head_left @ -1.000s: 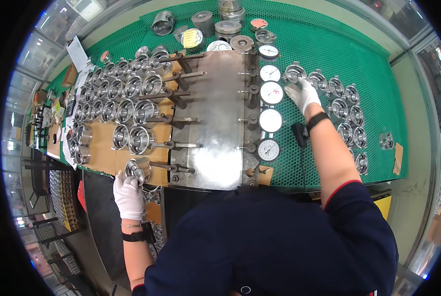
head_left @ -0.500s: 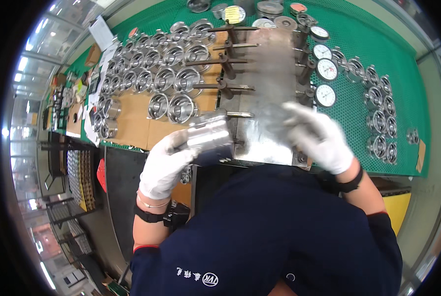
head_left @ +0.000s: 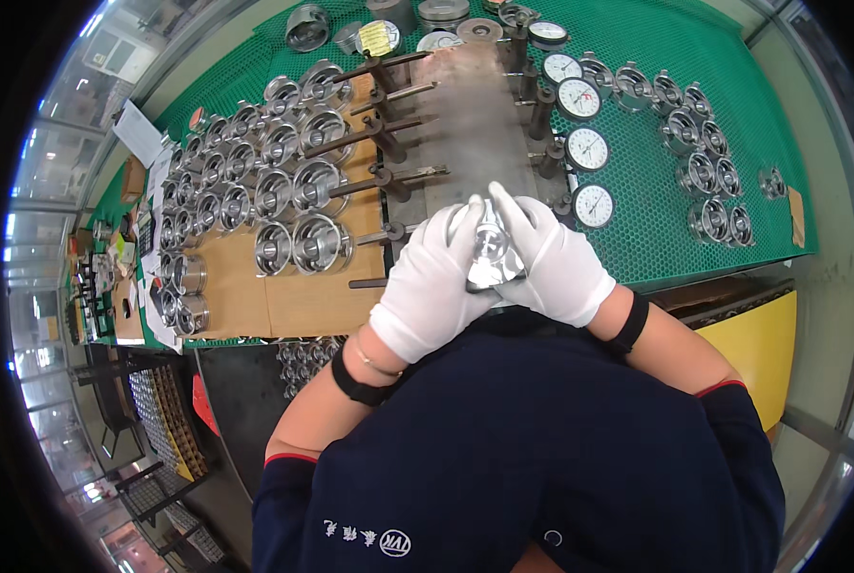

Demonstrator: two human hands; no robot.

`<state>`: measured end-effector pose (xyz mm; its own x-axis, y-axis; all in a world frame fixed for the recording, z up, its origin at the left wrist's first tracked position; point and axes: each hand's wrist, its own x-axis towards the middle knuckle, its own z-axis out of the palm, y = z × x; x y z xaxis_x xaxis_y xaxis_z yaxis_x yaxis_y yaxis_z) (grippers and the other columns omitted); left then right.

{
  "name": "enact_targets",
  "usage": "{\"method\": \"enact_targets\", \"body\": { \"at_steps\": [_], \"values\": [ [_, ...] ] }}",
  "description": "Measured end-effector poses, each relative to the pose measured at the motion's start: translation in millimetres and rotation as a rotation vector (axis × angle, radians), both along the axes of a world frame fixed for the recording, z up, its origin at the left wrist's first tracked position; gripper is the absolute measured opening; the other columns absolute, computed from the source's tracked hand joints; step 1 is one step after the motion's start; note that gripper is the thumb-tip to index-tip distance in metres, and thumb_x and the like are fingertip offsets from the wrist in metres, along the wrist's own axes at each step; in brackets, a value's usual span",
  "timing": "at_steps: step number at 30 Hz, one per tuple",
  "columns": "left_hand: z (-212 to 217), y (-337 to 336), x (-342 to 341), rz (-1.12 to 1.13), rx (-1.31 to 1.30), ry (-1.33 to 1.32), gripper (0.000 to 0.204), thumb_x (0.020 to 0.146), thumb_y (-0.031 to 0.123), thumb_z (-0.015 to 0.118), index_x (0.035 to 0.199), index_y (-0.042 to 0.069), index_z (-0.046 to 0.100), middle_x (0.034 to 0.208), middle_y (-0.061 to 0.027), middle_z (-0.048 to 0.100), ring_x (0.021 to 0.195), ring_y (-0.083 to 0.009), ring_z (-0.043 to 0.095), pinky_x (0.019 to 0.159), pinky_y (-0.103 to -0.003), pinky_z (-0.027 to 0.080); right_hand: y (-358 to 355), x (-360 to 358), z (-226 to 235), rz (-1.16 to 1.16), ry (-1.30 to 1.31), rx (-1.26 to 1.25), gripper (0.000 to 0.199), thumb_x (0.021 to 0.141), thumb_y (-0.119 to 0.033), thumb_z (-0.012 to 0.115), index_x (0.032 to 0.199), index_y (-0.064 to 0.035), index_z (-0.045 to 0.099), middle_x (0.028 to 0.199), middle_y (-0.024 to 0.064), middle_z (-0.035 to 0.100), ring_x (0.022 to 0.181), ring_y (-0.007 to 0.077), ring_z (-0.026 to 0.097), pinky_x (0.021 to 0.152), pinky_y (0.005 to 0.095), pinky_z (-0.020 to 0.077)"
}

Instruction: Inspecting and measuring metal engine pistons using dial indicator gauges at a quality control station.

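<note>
A shiny round metal part (head_left: 495,253) with a hollow, cup-like face sits between my two white-gloved hands, close in front of my body. My left hand (head_left: 434,275) closes on its left side and my right hand (head_left: 562,267) on its right, the fingers pointing forward and nearly meeting above it. The gloves hide most of the part's outer wall. Beyond the hands lies a flat grey metal plate (head_left: 472,134), hazy with smears. Clamp-like posts with rods (head_left: 386,134) line its left side, and dial gauges (head_left: 587,150) on stands line the right.
Rows of similar metal cups (head_left: 279,194) stand on cardboard (head_left: 241,310) at the left. A smaller group of metal parts (head_left: 702,174) rests on the green mesh mat (head_left: 637,229) at the right. Round metal pieces (head_left: 443,11) stand at the back. A yellow panel (head_left: 747,349) is at lower right.
My left hand has brought the metal part rightward to my middle. My right hand has come off the plate area and joined it on the part. The view has shifted somewhat to the right.
</note>
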<state>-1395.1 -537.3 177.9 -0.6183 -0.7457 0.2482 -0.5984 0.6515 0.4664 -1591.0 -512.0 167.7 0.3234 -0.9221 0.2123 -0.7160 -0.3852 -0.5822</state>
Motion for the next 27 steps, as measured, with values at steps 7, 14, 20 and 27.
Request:
{"method": "enact_targets", "body": {
  "at_steps": [7, 14, 20, 27],
  "values": [
    [-19, -18, -4, -0.041, -0.085, 0.038, 0.087, 0.070, 0.022, 0.082, 0.143, -0.001, 0.041, 0.124, -0.0199, 0.055, 0.110, -0.0380, 0.056, 0.093, -0.043, 0.048, 16, -25, 4, -0.134, -0.588, 0.920, 0.088, 0.085, -0.017, 0.068, 0.154, 0.0051, 0.018, 0.120, 0.0259, 0.059, 0.102, 0.0316, 0.066, 0.082, 0.0370, 0.0557],
    [-29, -39, -14, -0.068, 0.038, 0.189, 0.088, 0.067, 0.010, 0.085, 0.144, 0.009, 0.042, 0.131, -0.0200, 0.050, 0.114, -0.0380, 0.058, 0.095, -0.042, 0.052, 21, -21, -19, -0.087, -0.669, 0.868, 0.088, 0.093, -0.015, 0.059, 0.156, 0.0037, 0.001, 0.094, 0.0171, 0.068, 0.069, 0.0205, 0.071, 0.065, 0.0307, 0.0591],
    [-28, -42, -17, -0.084, 0.041, 0.232, 0.088, 0.067, 0.007, 0.083, 0.144, 0.009, 0.043, 0.133, -0.0206, 0.050, 0.116, -0.0389, 0.057, 0.096, -0.042, 0.052, 18, -21, -8, -0.170, -0.779, 1.089, 0.091, 0.094, -0.014, 0.058, 0.157, -0.0010, -0.007, 0.093, 0.0165, 0.067, 0.065, 0.0232, 0.070, 0.061, 0.0331, 0.0609],
    [-32, -42, -16, -0.069, 0.044, 0.251, 0.088, 0.067, 0.006, 0.083, 0.145, 0.008, 0.042, 0.133, -0.0209, 0.050, 0.117, -0.0389, 0.056, 0.096, -0.042, 0.051, 16, -18, -2, -0.199, -0.763, 1.094, 0.090, 0.095, -0.014, 0.057, 0.157, -0.0027, -0.007, 0.093, 0.0176, 0.068, 0.065, 0.0245, 0.070, 0.060, 0.0347, 0.0620]
  ]
}}
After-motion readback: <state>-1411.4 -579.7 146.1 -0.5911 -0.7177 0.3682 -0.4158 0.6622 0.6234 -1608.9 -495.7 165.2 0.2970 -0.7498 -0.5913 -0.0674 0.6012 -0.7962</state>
